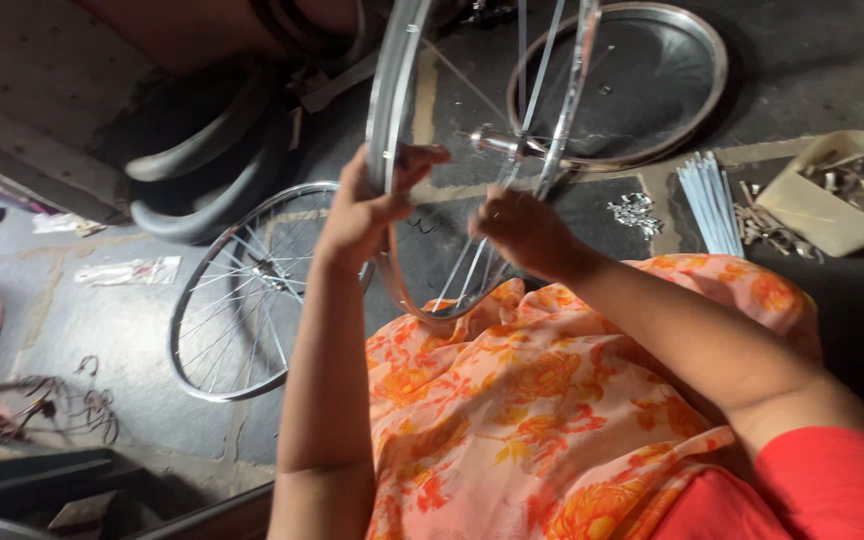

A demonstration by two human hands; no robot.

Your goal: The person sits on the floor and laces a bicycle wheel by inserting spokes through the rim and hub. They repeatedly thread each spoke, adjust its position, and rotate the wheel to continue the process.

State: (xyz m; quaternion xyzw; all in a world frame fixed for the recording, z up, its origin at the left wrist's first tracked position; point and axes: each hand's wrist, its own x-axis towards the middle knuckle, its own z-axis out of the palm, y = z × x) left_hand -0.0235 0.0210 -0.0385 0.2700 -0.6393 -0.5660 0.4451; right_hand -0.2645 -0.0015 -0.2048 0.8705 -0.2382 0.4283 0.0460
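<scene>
Floor (102,330): dark stone slabs carrying every loose part.
Held wheel rim (384,110): upright over the lap, bottom arc resting on orange floral cloth (512,400); hub (497,142) at centre, spokes partly fitted.
Second wheel (247,290): fully spoked, lying flat on the floor left of the lap.
Round metal tray (652,85): flat on the floor behind the held rim.
Tyres (212,170): black, stacked at upper left.
Plastic tub (837,190): beige, holds small metal parts, far right.
Loose spokes (707,200): bundled just beside the tub.
Left hand (367,205): fingers curled, clamped round the rim's left edge.
Right hand (522,230): fingers drawn together among the lower spokes; exact pinch cannot be told.
</scene>
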